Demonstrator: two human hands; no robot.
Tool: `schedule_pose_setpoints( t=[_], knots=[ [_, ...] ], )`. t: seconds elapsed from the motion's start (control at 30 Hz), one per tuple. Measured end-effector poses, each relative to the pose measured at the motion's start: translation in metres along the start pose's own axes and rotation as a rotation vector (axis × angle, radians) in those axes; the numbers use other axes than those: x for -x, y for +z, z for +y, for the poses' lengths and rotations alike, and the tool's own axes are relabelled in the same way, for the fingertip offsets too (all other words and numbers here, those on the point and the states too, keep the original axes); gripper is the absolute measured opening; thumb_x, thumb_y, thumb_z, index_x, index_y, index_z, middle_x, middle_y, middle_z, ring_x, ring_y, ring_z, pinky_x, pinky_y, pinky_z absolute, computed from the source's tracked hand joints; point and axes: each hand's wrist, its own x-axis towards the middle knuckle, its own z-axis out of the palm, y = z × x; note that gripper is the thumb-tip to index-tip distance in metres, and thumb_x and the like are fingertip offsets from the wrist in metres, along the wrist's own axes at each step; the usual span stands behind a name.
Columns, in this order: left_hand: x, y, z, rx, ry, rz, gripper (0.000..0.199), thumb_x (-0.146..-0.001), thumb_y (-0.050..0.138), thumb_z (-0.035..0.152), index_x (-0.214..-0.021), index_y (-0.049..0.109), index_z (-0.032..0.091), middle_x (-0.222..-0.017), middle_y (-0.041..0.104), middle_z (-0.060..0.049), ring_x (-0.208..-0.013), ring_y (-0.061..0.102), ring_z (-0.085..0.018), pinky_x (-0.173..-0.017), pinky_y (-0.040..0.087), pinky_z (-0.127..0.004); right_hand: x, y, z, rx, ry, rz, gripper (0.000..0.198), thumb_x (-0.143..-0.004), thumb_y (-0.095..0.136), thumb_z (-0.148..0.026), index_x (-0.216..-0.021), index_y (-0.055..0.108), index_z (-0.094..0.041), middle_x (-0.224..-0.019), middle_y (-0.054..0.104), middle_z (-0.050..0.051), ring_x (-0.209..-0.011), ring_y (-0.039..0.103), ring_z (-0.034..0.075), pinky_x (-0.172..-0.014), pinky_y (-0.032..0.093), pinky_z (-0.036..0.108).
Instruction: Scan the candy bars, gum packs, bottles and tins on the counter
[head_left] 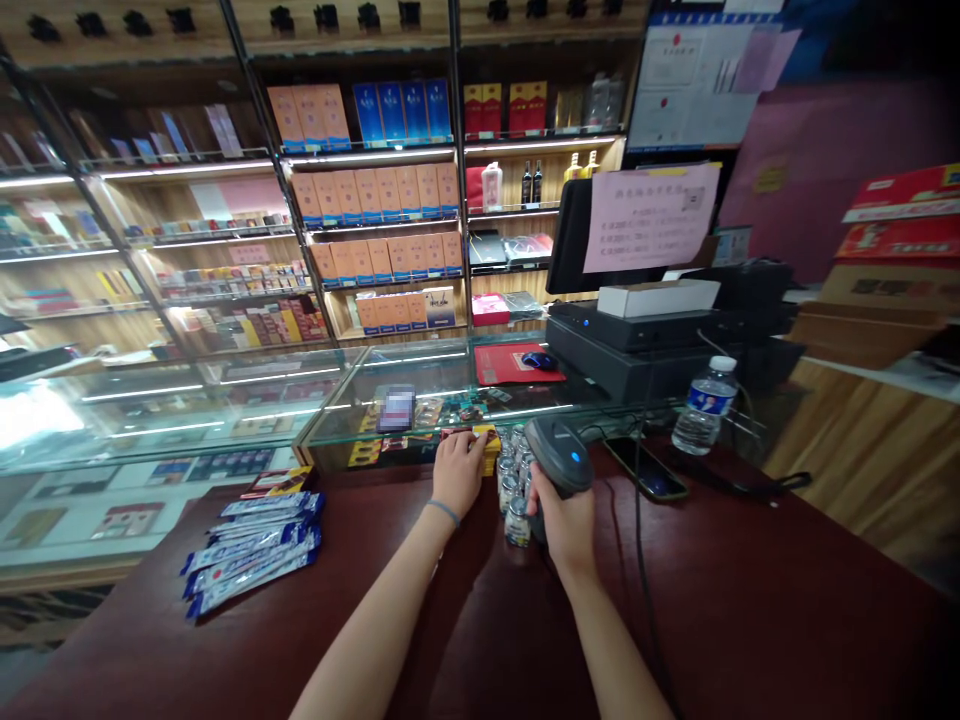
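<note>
In my right hand is a dark handheld barcode scanner with a lit blue light on its top. The fingers wrap round its grip, and its head points forward and left. My left hand has its fingers bent over a small stack of yellow packs at the foot of the glass counter; its fingertips are partly hidden. Between the two hands stand several small clear jars with silvery lids, some hidden behind the scanner.
Blue-and-white stick packets lie fanned at left on the dark red tabletop. To the right are a phone, a scanner cable and a water bottle. A monitor stands beyond, with stocked shelves behind.
</note>
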Motion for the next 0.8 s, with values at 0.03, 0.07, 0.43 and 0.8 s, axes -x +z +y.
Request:
schedule_pose_setpoints(
  t=[0.03, 0.07, 0.43, 0.8],
  knots=[
    [0.000, -0.001, 0.003, 0.027, -0.004, -0.010, 0.041, -0.071, 0.074, 0.005, -0.103, 0.076, 0.031, -0.103, 0.066, -0.010, -0.120, 0.053, -0.031, -0.123, 0.021, -0.048, 0.000, 0.000, 0.000, 0.006, 0.002, -0.009, 0.032, -0.081, 0.068, -0.049, -0.065, 0.054, -0.026, -0.049, 0.056, -0.001, -0.044, 0.053, 0.017, -0.049, 0.048, 0.033],
    [0.000, -0.002, 0.006, 0.068, -0.016, -0.015, 0.043, -0.071, 0.074, 0.003, -0.103, 0.076, 0.031, -0.102, 0.066, -0.010, -0.122, 0.053, -0.031, -0.123, 0.020, -0.048, 0.001, 0.000, 0.000, 0.015, 0.004, -0.024, 0.032, -0.082, 0.068, -0.048, -0.065, 0.054, -0.026, -0.050, 0.056, 0.000, -0.045, 0.054, 0.017, -0.050, 0.049, 0.033],
    [0.039, -0.098, 0.014, 0.200, -0.117, 0.198, 0.033, -0.074, 0.071, 0.001, -0.091, 0.076, 0.029, -0.111, 0.069, -0.010, -0.128, 0.055, -0.030, -0.125, 0.022, -0.052, 0.007, 0.007, 0.011, 0.056, -0.032, -0.082, 0.041, -0.079, 0.074, -0.051, -0.055, 0.056, -0.022, -0.045, 0.056, 0.000, -0.042, 0.052, 0.015, -0.047, 0.046, 0.030],
    [0.068, -0.258, -0.027, -0.483, 0.031, 0.317, 0.032, -0.082, 0.066, 0.015, -0.110, 0.073, 0.030, -0.116, 0.067, -0.010, -0.117, 0.058, -0.028, -0.118, 0.033, -0.047, 0.045, 0.039, 0.024, 0.196, -0.009, -0.321, 0.031, -0.074, 0.074, -0.048, -0.063, 0.059, -0.024, -0.049, 0.059, 0.000, -0.045, 0.056, 0.017, -0.047, 0.048, 0.029]
  ],
)
